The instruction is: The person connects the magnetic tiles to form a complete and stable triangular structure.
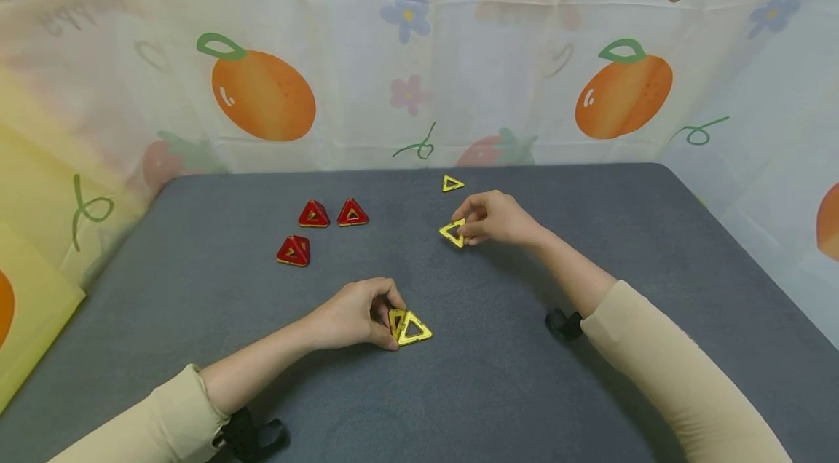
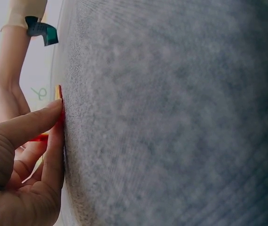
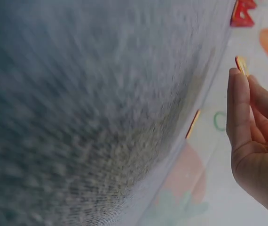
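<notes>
Near the front middle of the table, my left hand (image 1: 357,314) grips a pair of joined yellow triangular magnetic tiles (image 1: 420,336) between thumb and fingers. One of the pair lies flat on the table, while the other rises at an angle beside the fingertips, as its edge (image 2: 39,137) in the left wrist view shows. Farther back, my right hand (image 1: 499,218) pinches a single yellow triangular magnetic tile (image 1: 447,231) by one side, thumb against fingers. In the right wrist view this tile (image 3: 241,66) appears edge-on, held up off the table.
Another yellow triangular tile (image 1: 452,183) lies flat at the table's back edge, just beyond my right hand. Three small red pyramids of the same tiles, one of them here (image 1: 293,251), stand at the back left. A printed cloth (image 1: 354,84) hangs behind the grey table (image 1: 498,376).
</notes>
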